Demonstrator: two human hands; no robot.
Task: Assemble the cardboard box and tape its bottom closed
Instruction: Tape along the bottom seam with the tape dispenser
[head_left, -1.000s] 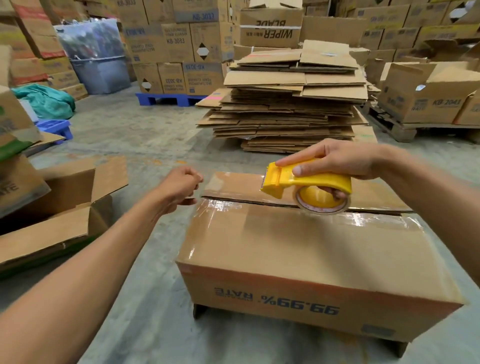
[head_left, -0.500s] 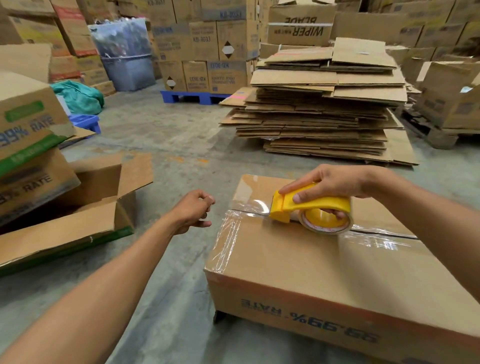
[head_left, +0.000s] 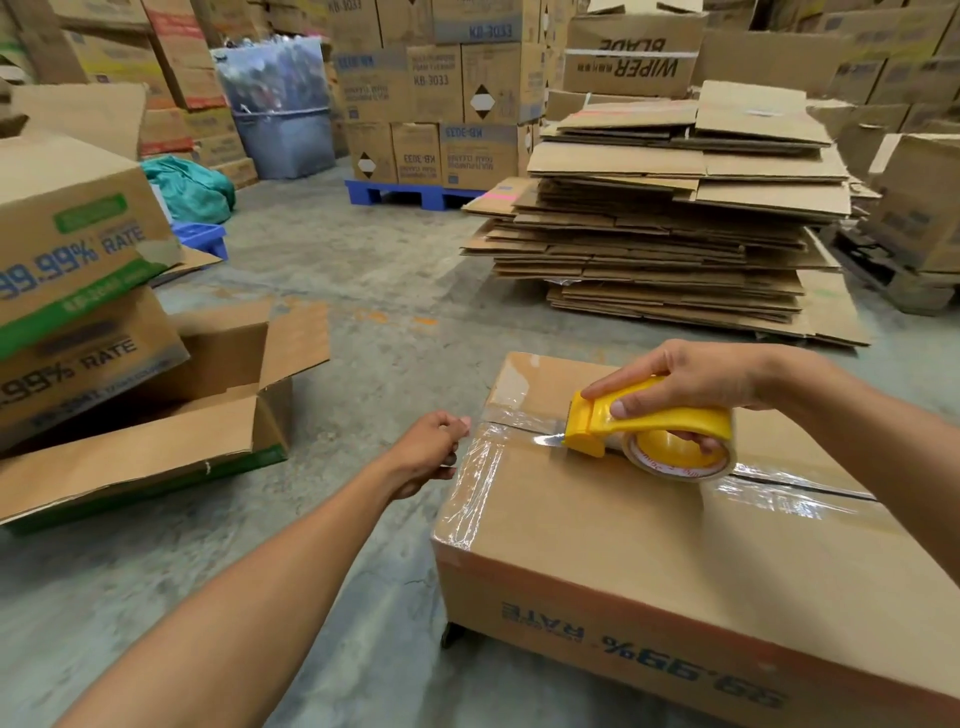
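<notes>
Cardboard box (head_left: 649, 561) upside down on the concrete floor (head_left: 363, 322), print on its near side inverted, bottom flaps closed and facing up. Clear tape (head_left: 779, 493) laid along the centre seam of the box, shiny and wrinkled, with more tape wrapped over the box's left edge.

Right hand (head_left: 691, 379) above the box's seam, closed around the handle of a yellow tape dispenser (head_left: 644, 421), index finger stretched along its top toward the cutter end. Dispenser resting on the box top, roll against the seam, cutter end pointing toward the box's left edge and short of it.

Left hand (head_left: 431, 452) at the box's left edge, right where the seam meets the corner, fingers curled in a loose fist; touching the tape there or only just beside it, cannot tell. Nothing clearly held in it.

Beyond the box, a tall stack of flattened cartons (head_left: 675, 218). Left of the box, an open carton (head_left: 171, 415) lying on the floor with flaps spread.
</notes>
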